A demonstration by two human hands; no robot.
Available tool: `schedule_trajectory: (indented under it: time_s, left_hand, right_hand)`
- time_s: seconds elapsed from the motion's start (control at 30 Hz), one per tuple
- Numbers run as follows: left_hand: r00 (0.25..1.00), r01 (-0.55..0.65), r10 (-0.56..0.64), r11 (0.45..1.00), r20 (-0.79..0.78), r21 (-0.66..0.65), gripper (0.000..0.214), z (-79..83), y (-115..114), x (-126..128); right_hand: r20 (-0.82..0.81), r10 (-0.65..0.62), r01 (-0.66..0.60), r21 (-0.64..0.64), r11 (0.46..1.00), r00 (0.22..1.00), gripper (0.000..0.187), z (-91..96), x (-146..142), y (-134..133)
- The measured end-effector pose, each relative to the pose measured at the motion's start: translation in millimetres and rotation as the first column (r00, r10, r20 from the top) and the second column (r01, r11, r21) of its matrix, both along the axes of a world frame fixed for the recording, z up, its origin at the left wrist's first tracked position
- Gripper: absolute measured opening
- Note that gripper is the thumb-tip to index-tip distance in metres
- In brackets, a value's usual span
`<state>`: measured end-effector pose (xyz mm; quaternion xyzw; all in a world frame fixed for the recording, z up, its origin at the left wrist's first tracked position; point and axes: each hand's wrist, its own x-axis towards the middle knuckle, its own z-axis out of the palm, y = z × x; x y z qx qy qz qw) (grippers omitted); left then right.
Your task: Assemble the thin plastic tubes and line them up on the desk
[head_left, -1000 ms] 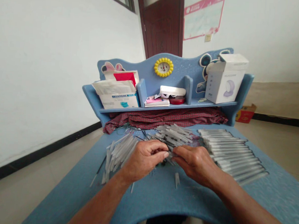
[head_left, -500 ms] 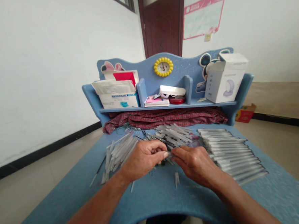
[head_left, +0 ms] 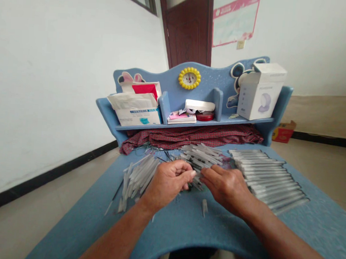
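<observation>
My left hand (head_left: 169,182) and my right hand (head_left: 226,185) meet at the middle of the blue desk (head_left: 184,224), fingers curled and pinched together on a thin grey pen part between them. Behind the hands lies a loose heap of clear pen tubes (head_left: 202,154). A fan of clear tubes (head_left: 138,174) lies left of my left hand. To the right, a neat row of assembled pens (head_left: 268,174) lies side by side. One small clear cap (head_left: 204,207) rests on the desk in front of my right hand.
A blue shelf (head_left: 191,122) at the desk's back carries a box of masks (head_left: 137,113), papers, a red tin, a white carton (head_left: 261,94) and a yellow clock (head_left: 189,77). Red plaid cloth (head_left: 190,136) lies under it. A door and white walls stand behind.
Both hands have shifted slightly away from me toward the heap, fingers still pinched together. Nothing else has moved.
</observation>
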<state>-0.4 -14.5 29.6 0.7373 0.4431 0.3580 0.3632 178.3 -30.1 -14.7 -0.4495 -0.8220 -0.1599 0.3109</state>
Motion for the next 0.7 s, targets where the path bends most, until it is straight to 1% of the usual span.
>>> schedule_trajectory:
  time_s: [0.1, 0.23, 0.4, 0.47, 0.57, 0.7]
  left_hand:
    - [1.0, 0.01, -0.01, 1.0, -0.007, 0.023, 0.011, -1.7, 0.1, -0.4]
    - [0.997, 0.062, -0.06, 0.996, -0.039, 0.06, 0.01, -1.0, 0.9, -2.7]
    - [0.972, 0.172, -0.133, 0.965, -0.194, 0.2, 0.01, 5.3, 2.9, -8.4]
    - [0.958, 0.206, -0.151, 0.954, -0.245, 0.217, 0.011, 7.5, 3.1, -9.9]
    - [0.958, 0.193, -0.146, 0.965, -0.249, 0.18, 0.011, 7.7, 2.2, -9.9]
    - [0.987, 0.105, -0.087, 0.986, -0.135, 0.128, 0.02, 4.2, 1.1, -7.9]
  right_hand:
    - [-0.034, 0.028, -0.03, -0.061, 0.998, 0.999, 0.018, -0.9, 0.3, 1.5]
    - [-0.065, 0.097, -0.106, -0.166, 0.98, 0.993, 0.019, -0.1, 1.1, 2.5]
    - [-0.051, 0.163, -0.171, -0.279, 0.945, 0.985, 0.018, 7.2, 1.5, -1.1]
    - [-0.034, 0.182, -0.183, -0.315, 0.931, 0.983, 0.017, 10.0, 1.4, -2.9]
    - [-0.031, 0.186, -0.186, -0.328, 0.926, 0.982, 0.017, 11.4, 1.1, -3.9]
    - [-0.077, 0.185, -0.2, -0.302, 0.932, 0.98, 0.019, 9.2, 1.0, -2.4]
